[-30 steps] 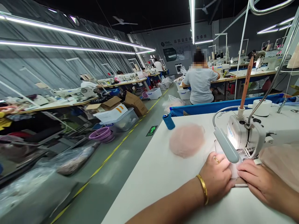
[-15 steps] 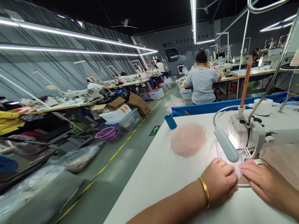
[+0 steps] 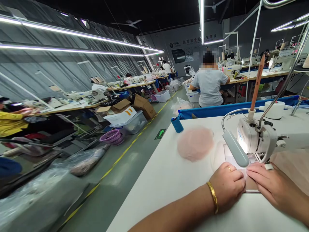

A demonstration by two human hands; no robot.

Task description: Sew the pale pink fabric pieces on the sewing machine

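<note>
My left hand point(image 3: 227, 185), with a gold bangle and a ring, lies curled on the white table point(image 3: 164, 180), fingers pressed on a pale fabric piece point(image 3: 251, 187) in front of the sewing machine point(image 3: 256, 140). My right hand point(image 3: 270, 185) presses flat on the same piece from the right, fingers pointing left under the machine head. A grey lamp arm point(image 3: 235, 148) lights the needle area. A round pink stack of fabric point(image 3: 195, 143) lies beyond my left hand. Pink fabric point(image 3: 292, 164) drapes at the right.
A blue thread spool point(image 3: 177, 124) stands at the table's far corner. A blue bin edge point(image 3: 217, 111) lies behind. A person in a grey shirt point(image 3: 209, 85) sits ahead. The aisle point(image 3: 125, 158) at left has a yellow line, boxes, a purple basket point(image 3: 112, 137) and bagged goods.
Both hands have stayed on the fabric piece, edging slightly toward the needle. The camera view has shifted a little to the left and down.
</note>
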